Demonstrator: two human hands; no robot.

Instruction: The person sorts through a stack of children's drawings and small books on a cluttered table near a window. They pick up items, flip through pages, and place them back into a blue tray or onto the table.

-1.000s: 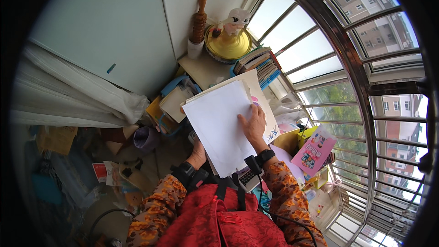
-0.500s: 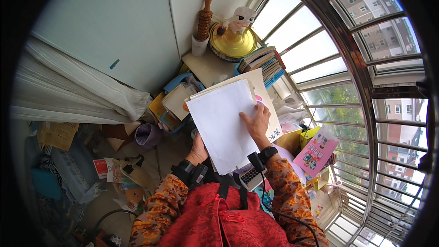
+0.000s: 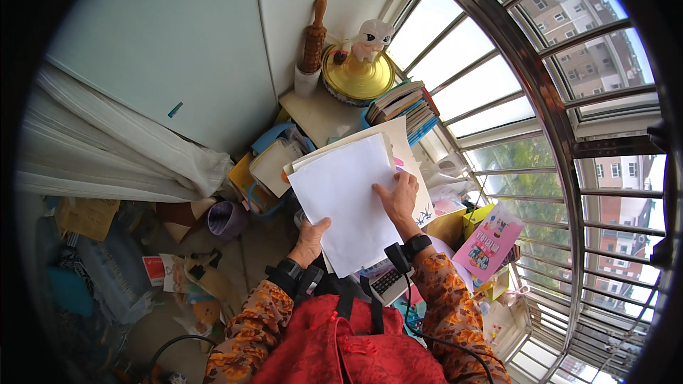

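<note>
A stack of white paper sheets (image 3: 340, 195) lies tilted in front of me, its top sheet blank. My left hand (image 3: 307, 243) grips the lower left edge, thumb on top and fingers hidden underneath. At the right edge my right hand (image 3: 400, 199) is closed on the sheets, with its thumb and fingertips pressed on the upper side. Beyond the stack's far right side a larger cream sheet (image 3: 407, 144) sticks out, with pink and blue drawing on it. Partly covered by the stack, a calculator (image 3: 388, 286) shows near my body.
Upright books (image 3: 404, 108), a gold round tin (image 3: 358, 82) bearing a white figurine (image 3: 371, 39), and a ridged wooden roller (image 3: 313, 46) stand at the back. A pink booklet (image 3: 489, 243) leans at right, by the barred window. Bags and boxes crowd the floor at left beside a curtain (image 3: 135, 135).
My left thumb has come up from behind the paper onto its top surface. The right hand stays at the right edge, and the view has shifted slightly.
</note>
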